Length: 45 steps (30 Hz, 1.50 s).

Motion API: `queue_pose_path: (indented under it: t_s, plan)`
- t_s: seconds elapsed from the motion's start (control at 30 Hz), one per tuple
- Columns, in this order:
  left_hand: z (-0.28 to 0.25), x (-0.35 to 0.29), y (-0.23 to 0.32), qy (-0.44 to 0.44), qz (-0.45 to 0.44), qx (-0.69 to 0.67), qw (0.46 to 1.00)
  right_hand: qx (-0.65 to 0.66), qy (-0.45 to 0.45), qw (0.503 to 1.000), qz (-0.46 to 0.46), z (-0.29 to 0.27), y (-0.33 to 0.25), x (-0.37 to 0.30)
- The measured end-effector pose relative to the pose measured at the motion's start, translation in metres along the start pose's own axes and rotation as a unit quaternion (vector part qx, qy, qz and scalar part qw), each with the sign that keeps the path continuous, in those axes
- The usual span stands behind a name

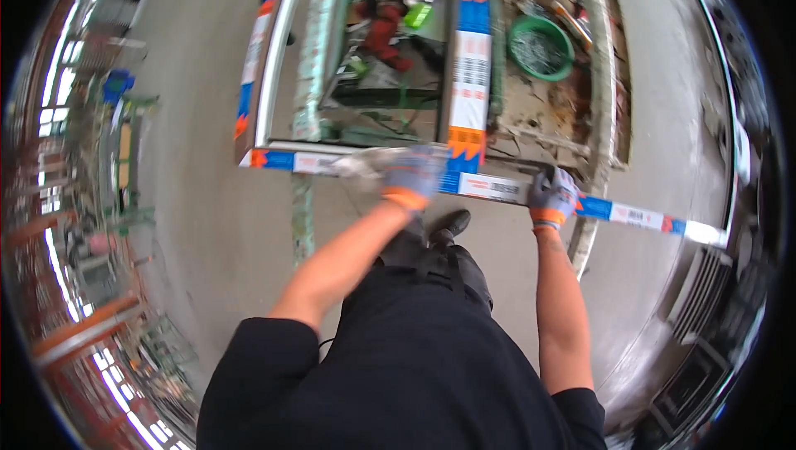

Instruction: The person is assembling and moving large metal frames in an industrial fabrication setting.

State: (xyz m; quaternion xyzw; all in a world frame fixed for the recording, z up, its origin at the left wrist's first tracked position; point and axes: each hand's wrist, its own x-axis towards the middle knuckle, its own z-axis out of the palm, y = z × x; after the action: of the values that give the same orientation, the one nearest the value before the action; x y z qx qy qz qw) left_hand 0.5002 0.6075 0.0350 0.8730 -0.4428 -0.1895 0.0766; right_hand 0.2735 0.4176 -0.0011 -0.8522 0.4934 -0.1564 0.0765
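The frame (492,188) lies across the stand (308,102); the right hand (554,195) is curled over its near edge, gripping it. The left hand (414,172), at a pale rag (358,162) on that edge, is too blurred to tell its grip. The frame's far end is cut off.

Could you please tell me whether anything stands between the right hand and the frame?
Nothing visible does, apart from its own glove: the right hand is on the frame, at its near bar.
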Motion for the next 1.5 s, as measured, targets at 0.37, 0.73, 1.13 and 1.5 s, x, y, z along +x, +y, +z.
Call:
queue_pose_path:
  t_s: [0.37,0.73,1.13,1.5]
  plan:
    - [-0.027,-0.029,-0.191,0.113,-0.167,0.048,0.978,-0.004,-0.024,1.0,0.002,-0.003,0.001,-0.007]
    - [-0.095,-0.027,-0.405,0.228,-0.241,0.14,0.933,-0.073,-0.019,0.996,0.038,0.006,0.002,-0.01]
    - [-0.135,0.103,-0.427,0.189,-0.257,0.101,0.942,-0.102,-0.004,0.994,0.026,0.02,0.005,-0.004]
    - [-0.017,0.047,-0.213,0.127,-0.078,-0.704,0.694,0.112,0.042,0.985,0.127,0.015,-0.011,0.007]
